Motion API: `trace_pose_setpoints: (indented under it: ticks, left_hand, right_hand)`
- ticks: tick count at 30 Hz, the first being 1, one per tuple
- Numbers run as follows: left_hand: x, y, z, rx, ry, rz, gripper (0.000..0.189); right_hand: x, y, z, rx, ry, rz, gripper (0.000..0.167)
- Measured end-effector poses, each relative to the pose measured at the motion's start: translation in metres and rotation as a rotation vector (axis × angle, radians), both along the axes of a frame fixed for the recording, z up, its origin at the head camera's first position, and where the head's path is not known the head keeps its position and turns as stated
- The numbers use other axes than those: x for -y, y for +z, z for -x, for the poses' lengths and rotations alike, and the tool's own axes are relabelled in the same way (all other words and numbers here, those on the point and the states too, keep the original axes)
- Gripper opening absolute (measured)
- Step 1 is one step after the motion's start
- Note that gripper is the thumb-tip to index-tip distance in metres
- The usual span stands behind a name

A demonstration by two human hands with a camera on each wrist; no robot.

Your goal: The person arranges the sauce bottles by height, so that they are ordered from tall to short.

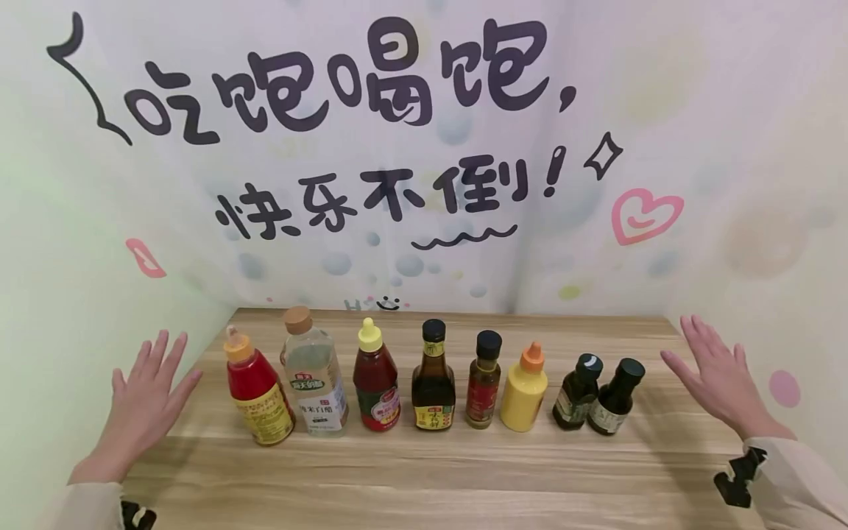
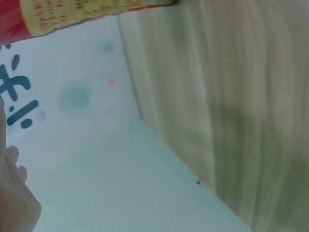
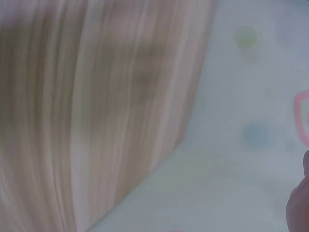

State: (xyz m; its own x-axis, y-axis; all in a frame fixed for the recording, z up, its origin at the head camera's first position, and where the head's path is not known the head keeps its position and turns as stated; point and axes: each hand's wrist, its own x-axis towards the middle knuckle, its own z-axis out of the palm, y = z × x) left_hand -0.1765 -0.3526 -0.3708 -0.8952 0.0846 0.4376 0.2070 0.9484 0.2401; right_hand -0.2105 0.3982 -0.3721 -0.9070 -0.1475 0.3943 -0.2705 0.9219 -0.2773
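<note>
My left hand (image 1: 147, 397) is spread with straight fingers at the left side of the table, holding nothing. Nearest to it stands a red squeeze bottle (image 1: 260, 394) with an orange cap and yellow label; part of that bottle (image 2: 72, 14) crosses the top of the left wrist view. On the far right, my right hand (image 1: 722, 379) is likewise spread and holds nothing. Two small dark bottles with black caps, one (image 1: 616, 397) in front of the other (image 1: 576, 394), are closest to it. Only a bit of the right hand (image 3: 298, 208) shows in the right wrist view.
Between them stand a clear vinegar bottle (image 1: 316, 383), a dark red squeeze bottle (image 1: 376, 386), a soy sauce bottle (image 1: 433, 379), a slim black-capped bottle (image 1: 484, 383) and a yellow squeeze bottle (image 1: 525, 394). The wooden table (image 1: 397, 478) meets a printed backdrop (image 1: 397, 280) behind.
</note>
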Motion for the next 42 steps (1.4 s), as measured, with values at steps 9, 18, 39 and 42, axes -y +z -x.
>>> trace_pose_setpoints:
  ticks: [9, 18, 39, 42]
  left_hand:
    - [-0.013, 0.018, -0.003, -0.048, -0.047, -0.068, 0.059]
    - [-0.026, 0.033, -0.004, -0.151, -0.125, -0.17, 0.059]
    - [-0.057, 0.051, 0.003, -0.664, -0.203, -0.398, 0.061]
    - [-0.063, 0.054, 0.003, -0.666, -0.224, -0.413, 0.057]
  right_hand:
    - [0.015, 0.019, 0.001, -0.099, 0.086, 0.02, 0.069]
    - [0.044, 0.037, 0.003, -0.168, 0.151, 0.052, 0.073]
    - [0.117, 0.065, 0.012, -0.296, 0.311, 0.117, 0.063]
    - [0.13, 0.068, 0.016, -0.337, 0.355, 0.12, 0.059]
